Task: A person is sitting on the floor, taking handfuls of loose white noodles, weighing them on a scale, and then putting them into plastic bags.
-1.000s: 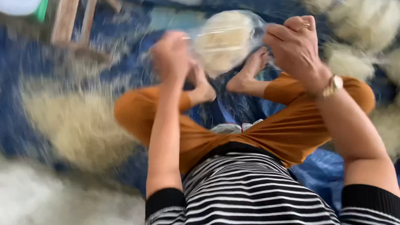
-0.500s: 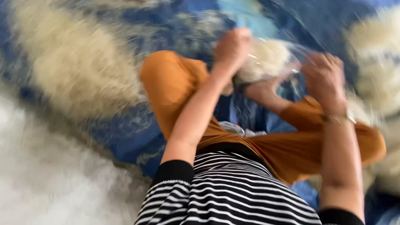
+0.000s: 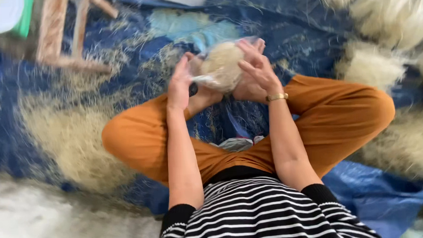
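Since the frame half a second earlier, both hands have drawn together at the middle of the view, and the wooden frame at upper left has come back into sight.

Item held: rounded bundle of pale, straw-coloured fibre in a clear plastic bag [image 3: 221, 68], soft and fuzzy in texture, raised above the crossed legs in orange trousers [image 3: 337, 108]. Motion blur softens its outline.

Left hand [image 3: 180, 84]: fingers extended upward, palm pressed to the bundle's left side, where the plastic gathers to a twisted end.

Right hand [image 3: 254, 69]: fingers spread and curved over the bundle's top and right side, gripping it; thin gold-coloured bracelet [image 3: 277, 97] at the wrist.

Ground cover: crumpled blue plastic tarpaulin [image 3: 366, 188], glossy, strewn with loose fibre strands.

Surroundings: flat heap of the same pale fibre [image 3: 74, 134] to the left of the knee; fluffy cream tufts [image 3: 397, 15] at upper right; light wooden frame of slats [image 3: 65, 30] at upper left; black-and-white striped top [image 3: 258, 217] at the bottom edge.
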